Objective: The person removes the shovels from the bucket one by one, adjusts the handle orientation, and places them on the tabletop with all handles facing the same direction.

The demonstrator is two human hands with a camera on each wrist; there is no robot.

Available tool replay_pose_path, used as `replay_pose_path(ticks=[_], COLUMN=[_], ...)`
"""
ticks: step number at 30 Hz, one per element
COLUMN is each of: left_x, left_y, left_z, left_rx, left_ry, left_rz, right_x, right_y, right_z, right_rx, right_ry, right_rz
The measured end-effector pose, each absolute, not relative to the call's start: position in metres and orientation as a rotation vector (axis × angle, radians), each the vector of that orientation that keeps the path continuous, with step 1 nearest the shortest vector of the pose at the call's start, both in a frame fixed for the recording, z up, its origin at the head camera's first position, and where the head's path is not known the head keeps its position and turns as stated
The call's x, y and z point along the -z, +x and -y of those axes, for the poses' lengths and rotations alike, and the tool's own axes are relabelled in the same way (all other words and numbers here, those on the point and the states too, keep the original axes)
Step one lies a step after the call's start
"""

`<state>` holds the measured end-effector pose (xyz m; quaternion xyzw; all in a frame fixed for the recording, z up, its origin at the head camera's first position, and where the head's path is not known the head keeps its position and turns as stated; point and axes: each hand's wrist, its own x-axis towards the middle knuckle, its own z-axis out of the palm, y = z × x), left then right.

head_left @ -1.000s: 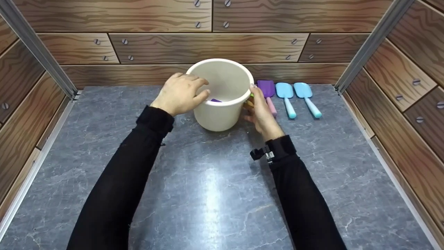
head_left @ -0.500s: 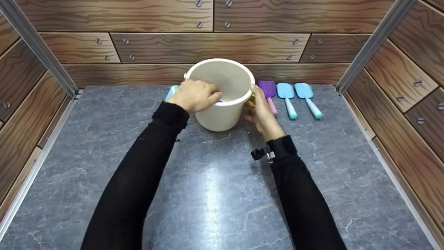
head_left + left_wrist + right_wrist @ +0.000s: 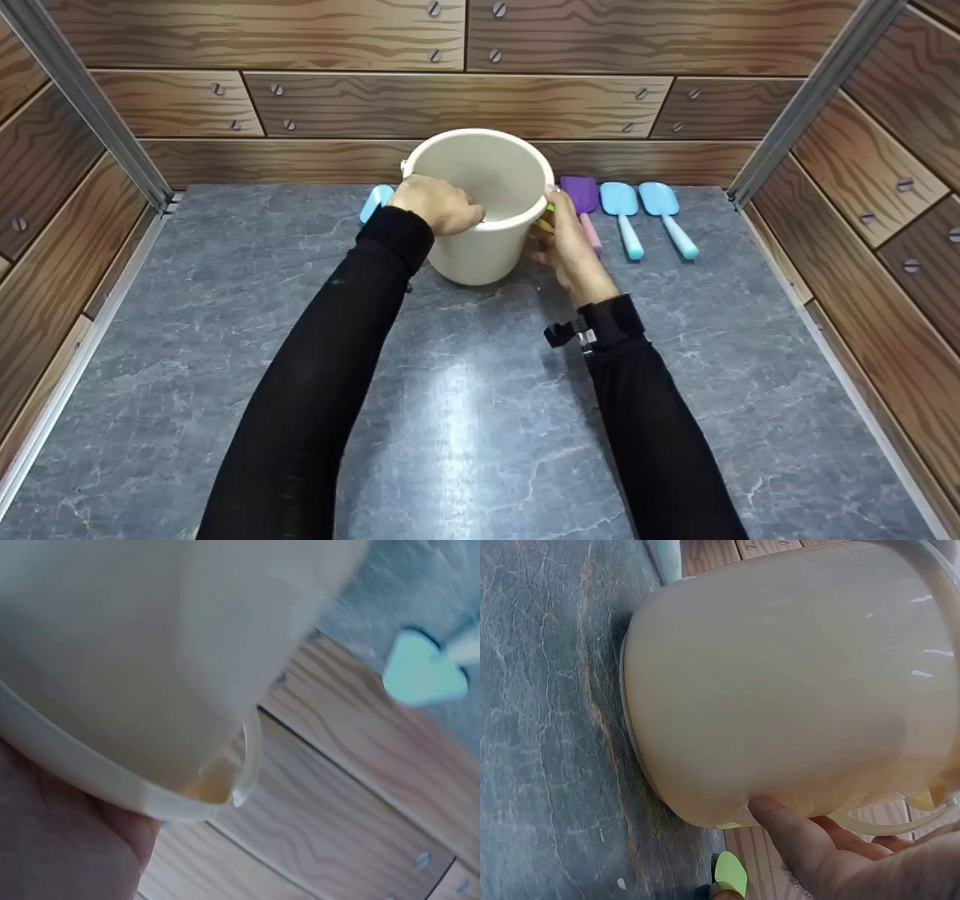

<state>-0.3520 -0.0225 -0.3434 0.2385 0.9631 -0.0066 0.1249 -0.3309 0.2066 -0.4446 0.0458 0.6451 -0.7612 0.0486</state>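
A cream plastic bucket (image 3: 474,259) stands upright near the back wall. My left hand (image 3: 439,204) reaches over its near left rim, with its fingers hidden inside. In the left wrist view, that hand (image 3: 67,840) lies below the bucket's rim (image 3: 180,806); I cannot tell whether it holds anything. My right hand (image 3: 570,244) grips the bucket's right side, its thumb up at the rim. From the right wrist, a fingertip of that hand (image 3: 810,851) touches the wall near the bucket's bail handle (image 3: 889,829).
Right of the bucket lie a purple toy shovel (image 3: 579,193) with a pink handle and two light-blue shovels (image 3: 619,198). Another light-blue piece (image 3: 377,199) shows behind the left hand. A green blade (image 3: 731,871) lies by the bucket's base. Wood-patterned walls (image 3: 450,105) enclose the grey tabletop (image 3: 225,315).
My left hand has moved right and down over the rim, its fingers passing into the bucket. The purple piece seen inside is now covered. The right hand keeps its hold.
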Motion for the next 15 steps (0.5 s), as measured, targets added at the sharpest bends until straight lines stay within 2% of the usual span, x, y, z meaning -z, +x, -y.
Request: replay_pose_path(ticks=[15], left_x=[0.3335], left_y=[-0.3466], left_z=[0.0199], left_rx=[-0.029], left_ry=[0.459], left_rz=[-2.745], right_x=[0.4464], right_y=[-0.3333], right_z=[-0.2072], right_rx=[2.319], right_ry=[0.149], right_rz=[-1.970])
